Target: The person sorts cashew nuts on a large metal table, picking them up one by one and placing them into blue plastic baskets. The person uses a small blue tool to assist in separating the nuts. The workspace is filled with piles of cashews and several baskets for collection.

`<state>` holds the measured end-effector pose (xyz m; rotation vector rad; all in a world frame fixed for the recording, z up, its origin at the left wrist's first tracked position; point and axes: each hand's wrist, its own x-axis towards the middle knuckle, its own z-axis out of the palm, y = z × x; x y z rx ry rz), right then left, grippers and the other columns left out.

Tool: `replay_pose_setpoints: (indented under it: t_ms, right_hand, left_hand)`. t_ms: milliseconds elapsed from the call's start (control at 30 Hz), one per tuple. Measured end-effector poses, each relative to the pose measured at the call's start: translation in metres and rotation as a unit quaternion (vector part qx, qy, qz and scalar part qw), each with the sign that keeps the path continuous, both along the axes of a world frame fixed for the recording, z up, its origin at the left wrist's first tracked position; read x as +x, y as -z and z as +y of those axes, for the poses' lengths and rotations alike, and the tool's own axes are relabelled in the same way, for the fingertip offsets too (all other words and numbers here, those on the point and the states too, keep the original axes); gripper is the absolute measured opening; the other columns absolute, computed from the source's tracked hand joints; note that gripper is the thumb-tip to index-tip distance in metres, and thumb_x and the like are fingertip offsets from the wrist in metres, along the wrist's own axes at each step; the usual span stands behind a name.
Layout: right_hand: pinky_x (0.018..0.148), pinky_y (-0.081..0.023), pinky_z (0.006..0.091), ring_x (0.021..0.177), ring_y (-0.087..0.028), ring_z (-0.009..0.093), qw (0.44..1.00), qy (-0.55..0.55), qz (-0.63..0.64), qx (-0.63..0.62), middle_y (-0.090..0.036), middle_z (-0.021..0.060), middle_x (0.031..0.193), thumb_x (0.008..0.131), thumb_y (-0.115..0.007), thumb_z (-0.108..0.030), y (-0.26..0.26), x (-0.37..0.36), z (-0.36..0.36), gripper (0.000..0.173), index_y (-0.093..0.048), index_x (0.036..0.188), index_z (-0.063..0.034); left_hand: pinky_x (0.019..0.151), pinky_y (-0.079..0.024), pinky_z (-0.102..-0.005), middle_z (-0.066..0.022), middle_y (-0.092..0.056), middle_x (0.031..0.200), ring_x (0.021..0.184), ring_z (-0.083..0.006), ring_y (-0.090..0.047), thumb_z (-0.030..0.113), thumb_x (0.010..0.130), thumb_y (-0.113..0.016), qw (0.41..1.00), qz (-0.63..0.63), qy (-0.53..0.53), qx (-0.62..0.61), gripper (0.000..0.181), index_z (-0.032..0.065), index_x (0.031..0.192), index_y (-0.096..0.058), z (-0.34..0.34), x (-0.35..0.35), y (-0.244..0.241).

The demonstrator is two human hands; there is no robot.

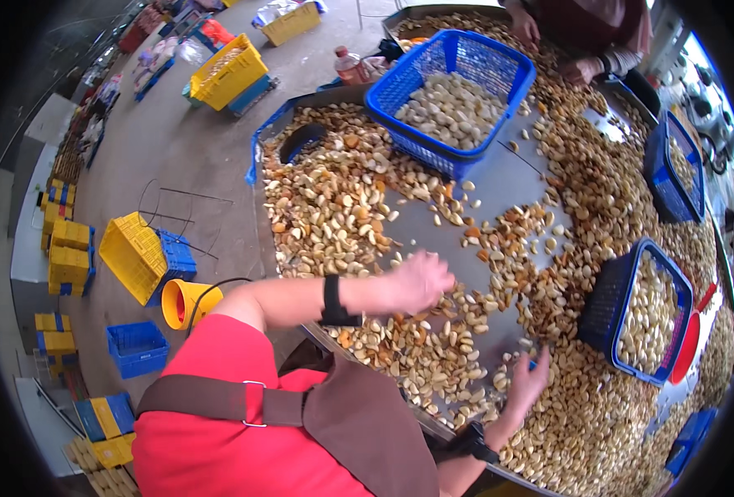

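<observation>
My left hand [421, 282], blurred, is over a metal table [466, 248] among pale and brown nut-like kernels [342, 205]; whether it holds any cannot be told. Lower right, my right hand [525, 382] has a small blue object [533, 365] between its fingers, close above the kernels; the object's other end is hidden. A dark blue plastic basket [597, 310] of cream-coloured kernels [648, 314] stands beyond my right hand. Another blue basket [451, 163] with whitish kernels [454, 109] sits farther off, above my left hand in the picture. I wear dark wristbands.
Across the table are another person's hands [581, 69]. A third blue basket [684, 168] and a red container [687, 351] stand on the right. A black bowl-like object [302, 141] lies in kernels. Yellow crates [132, 251], a blue crate [137, 351] and a yellow bucket [190, 303] stand on the floor.
</observation>
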<state>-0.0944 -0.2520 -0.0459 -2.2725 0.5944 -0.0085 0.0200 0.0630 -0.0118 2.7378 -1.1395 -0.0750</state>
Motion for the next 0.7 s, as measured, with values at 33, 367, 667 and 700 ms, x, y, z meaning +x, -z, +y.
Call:
replay_pose_setpoints:
  t_ms: [33,367,667,700]
  right_hand:
    - [0.095,-0.042,0.0369,0.113,-0.054,0.033,0.999,0.028,0.02,0.009,-0.051,0.0239,0.129,0.085,-0.056,-0.015,-0.014,0.004,-0.01,0.054,-0.042,0.134,0.0031]
    - [0.095,-0.041,0.0449,0.113,-0.048,0.043,0.978,-0.12,0.11,-0.129,-0.043,0.0256,0.13,0.086,-0.055,-0.023,0.008,0.07,0.028,0.064,-0.03,0.144,-0.0156]
    - [0.091,-0.044,0.0367,0.105,-0.057,0.027,0.97,-0.072,0.062,0.225,-0.057,0.02,0.121,0.088,-0.057,-0.016,-0.027,0.051,0.095,0.047,-0.046,0.131,0.0007]
    - [0.094,-0.043,0.0359,0.109,-0.056,0.026,0.964,-0.101,0.028,0.244,-0.056,0.0192,0.123,0.089,-0.056,-0.016,-0.026,0.047,0.099,0.047,-0.046,0.132,0.0003]
  left_hand:
    - [0.071,-0.043,-0.0392,-0.0078,-0.054,0.085,0.085,-0.0241,-0.053,0.02,0.072,-0.063,0.993,0.078,0.027,0.087,0.024,0.0103,0.093,-0.057,0.0,-0.018,0.018]
    - [0.072,-0.048,-0.0399,-0.0106,-0.058,0.09,0.081,-0.0257,-0.061,0.006,0.079,-0.058,0.983,0.141,-0.117,0.006,0.025,0.0076,0.105,-0.055,-0.001,-0.032,0.04]
    - [0.061,-0.045,-0.0191,0.0003,-0.063,0.093,0.076,-0.0071,-0.061,0.002,0.086,-0.058,0.529,0.608,-0.333,-0.49,0.025,0.0064,0.11,-0.061,0.01,-0.012,-0.003]
    - [0.061,-0.045,-0.0192,0.0007,-0.062,0.093,0.075,-0.0071,-0.061,0.001,0.086,-0.057,0.534,0.607,-0.315,-0.498,0.026,0.0066,0.112,-0.061,0.009,-0.014,-0.002]
